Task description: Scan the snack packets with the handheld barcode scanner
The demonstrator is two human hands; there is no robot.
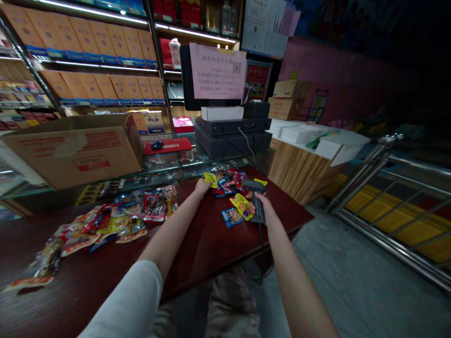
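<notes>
My left hand (202, 186) pinches a small yellow snack packet (210, 179) at the left side of a heap of snack packets (229, 182). A dark handheld barcode scanner (259, 206) is in the grip of my right hand (266, 209), its head tilted toward the heap and its cable hanging over the table's front edge. Against the scanner's left side is another yellow packet (240, 205); whether my right fingers also hold it, I cannot tell. Below that packet, a blue packet (232, 218) lies flat on the dark red table (207, 234).
More snack packets (123, 216) spread across the table's left. Behind are a cardboard box (77, 150), a mouse (157, 145) on a red pad, and a monitor with a paper sign (218, 70) above a black cash drawer (225, 141). A metal railing (391, 188) stands at right.
</notes>
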